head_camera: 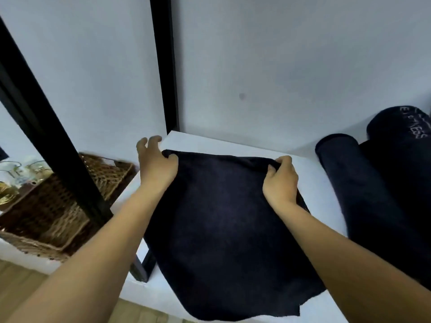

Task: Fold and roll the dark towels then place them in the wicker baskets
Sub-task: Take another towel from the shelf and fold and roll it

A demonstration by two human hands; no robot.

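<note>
Between hands: dark towel [221, 224] | left hand [156, 166], right hand [281, 180] pinch far corners

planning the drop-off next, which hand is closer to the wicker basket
Left. The left hand pinches the far left corner of the dark towel, just right of the wicker basket; the right hand grips the far right corner, across the towel from it.

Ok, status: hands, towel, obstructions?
Left hand, right hand pinch the spread dark towel's far corners. Rolled towels right, wicker basket left. Black post between towel and basket.
</note>
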